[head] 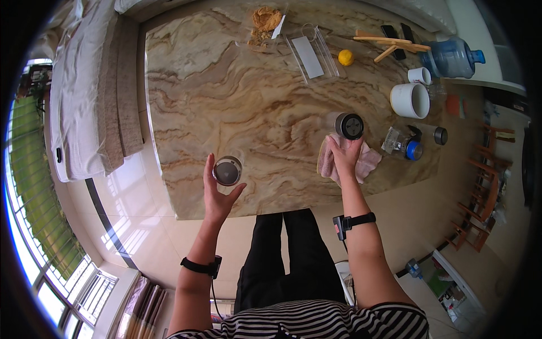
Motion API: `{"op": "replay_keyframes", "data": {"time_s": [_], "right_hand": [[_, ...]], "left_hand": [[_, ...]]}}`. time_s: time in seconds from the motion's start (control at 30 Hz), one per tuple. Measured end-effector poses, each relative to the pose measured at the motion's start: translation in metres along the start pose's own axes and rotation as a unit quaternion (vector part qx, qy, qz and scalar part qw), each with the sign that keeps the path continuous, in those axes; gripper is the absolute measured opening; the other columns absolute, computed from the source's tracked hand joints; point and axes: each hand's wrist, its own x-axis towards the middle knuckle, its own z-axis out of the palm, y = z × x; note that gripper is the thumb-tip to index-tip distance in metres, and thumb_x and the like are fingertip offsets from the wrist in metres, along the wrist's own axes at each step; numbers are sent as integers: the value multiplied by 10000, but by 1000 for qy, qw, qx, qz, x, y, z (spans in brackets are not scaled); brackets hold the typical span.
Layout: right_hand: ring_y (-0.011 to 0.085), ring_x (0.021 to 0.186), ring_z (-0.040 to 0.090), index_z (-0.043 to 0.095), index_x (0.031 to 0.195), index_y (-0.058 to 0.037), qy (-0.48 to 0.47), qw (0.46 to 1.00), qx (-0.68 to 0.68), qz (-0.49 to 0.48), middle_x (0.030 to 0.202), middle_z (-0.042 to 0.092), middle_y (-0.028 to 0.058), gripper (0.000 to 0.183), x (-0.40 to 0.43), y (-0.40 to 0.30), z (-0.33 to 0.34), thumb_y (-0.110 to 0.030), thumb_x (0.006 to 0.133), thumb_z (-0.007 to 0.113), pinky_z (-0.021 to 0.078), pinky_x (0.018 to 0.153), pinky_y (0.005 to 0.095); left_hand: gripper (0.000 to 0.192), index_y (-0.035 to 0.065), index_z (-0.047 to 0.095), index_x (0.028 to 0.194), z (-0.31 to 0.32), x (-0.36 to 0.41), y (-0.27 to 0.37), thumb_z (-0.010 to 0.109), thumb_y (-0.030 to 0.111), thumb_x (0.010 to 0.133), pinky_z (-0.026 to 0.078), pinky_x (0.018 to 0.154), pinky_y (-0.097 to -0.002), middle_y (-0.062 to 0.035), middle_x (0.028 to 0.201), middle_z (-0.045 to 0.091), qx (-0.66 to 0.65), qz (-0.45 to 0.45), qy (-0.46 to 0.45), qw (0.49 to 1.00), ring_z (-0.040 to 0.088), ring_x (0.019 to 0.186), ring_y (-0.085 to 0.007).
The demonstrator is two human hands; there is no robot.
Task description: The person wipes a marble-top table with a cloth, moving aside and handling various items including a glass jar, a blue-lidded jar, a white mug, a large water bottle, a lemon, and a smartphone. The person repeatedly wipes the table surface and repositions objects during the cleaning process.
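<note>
A clear cup or bottle with a round silver-grey top [228, 170] stands near the table's front edge. My left hand [219, 197] curves around its near side, with the fingers along its left and the thumb apart from it. On the right, my right hand [347, 154] is at the near side of a clear bottle with a black lid [352, 126]. A crumpled pink cloth [367, 164] lies around and under that hand. Part of the fingers is hidden, so the grip there is unclear. Each forearm wears a black strap with a small device.
A blue-capped bottle [413, 150], a grey-lidded bottle [440, 135] and two white containers [410, 101] stand at the right. Farther back are a lemon [346, 57], a clear pouch [308, 57], a wooden stand [394, 42], phones and a large blue water jug [451, 58].
</note>
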Motion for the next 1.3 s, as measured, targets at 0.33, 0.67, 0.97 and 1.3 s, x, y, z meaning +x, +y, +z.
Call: {"op": "replay_keyframes", "data": {"time_s": [0.33, 0.67, 0.97, 1.3], "right_hand": [[204, 1053, 635, 570, 1268, 3, -21, 997, -64, 26, 1183, 653, 94, 636, 13, -7, 24, -149, 742, 893, 500, 949, 331], [267, 1143, 641, 529, 1362, -79, -282, 956, 14, -79, 1235, 643, 122, 778, -15, -100, 142, -81, 671, 888, 512, 973, 367], [315, 1250, 541, 520, 1360, -114, -397, 912, 18, -100, 1309, 594, 116, 817, -21, -104, 207, -60, 613, 845, 449, 1075, 405], [309, 1342, 480, 492, 1410, -126, -411, 897, 27, -158, 1408, 544, 107, 866, -23, -91, 217, -66, 624, 851, 407, 1132, 405]], "left_hand": [[942, 37, 296, 1563, -5, -6, 21, 828, 41, 784, 322, 1190, -419, -162, 1589, 379, 40, 47, 42, 997, 372, 1465, -316], [750, 35, 372, 1530, 7, -4, 14, 733, 4, 873, 405, 1128, -391, -164, 1522, 447, -80, -47, 69, 993, 479, 1377, -276], [699, 40, 364, 1530, 4, -9, 10, 688, -28, 915, 404, 1160, -417, -118, 1560, 389, -56, -70, 42, 995, 401, 1438, -253], [696, 47, 361, 1535, 7, -9, 9, 671, -43, 918, 410, 1154, -419, -108, 1570, 383, -40, -60, 49, 996, 393, 1443, -247]]}}
